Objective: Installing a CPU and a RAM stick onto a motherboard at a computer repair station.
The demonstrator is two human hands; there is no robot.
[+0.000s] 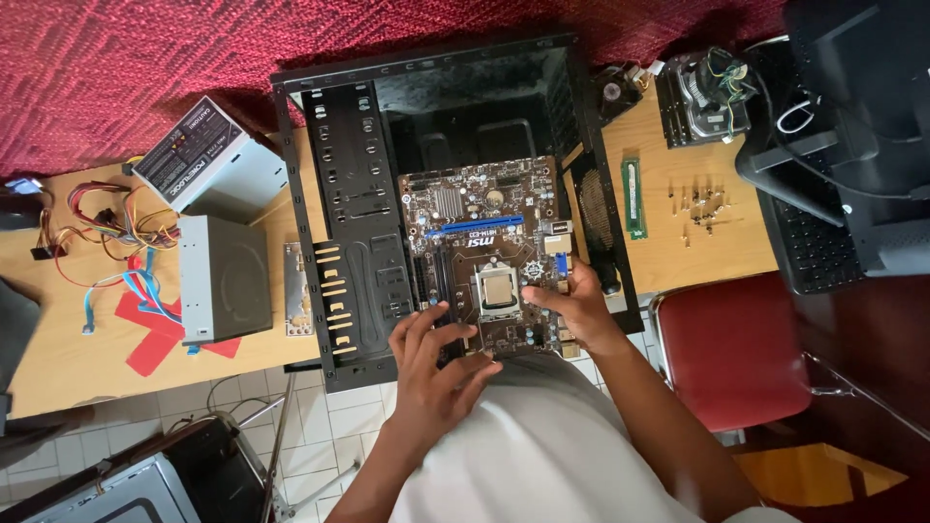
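at the centre of the frame, a motherboard (489,257) lies flat inside an open black computer case (349,232) that rests on its side on a wooden table (68,349). the board is a thin, stiff panel, probably light, but fragile: the processor socket (498,291) and the small parts around it should not be pressed or bent. judged from its build, the safe hold is on the bare edges and corners only, never on the socket or the blue slot (475,229).

the left hand (436,353) sits at the lower left edge of the board, palm down, fingers spread apart and resting on the board's near corner. the right hand (572,305) comes in from the lower right, fingers curled together and closed on the board's right edge beside the rear ports. both forearms rise from the bottom of the frame, wrists bent slightly inward.

left of the case lie a grey optical drive (225,279) and a power supply (208,157) with loose coloured cables (107,223). right of the case lie a memory stick (633,199), scattered screws (699,208) and a cooler fan (705,95).
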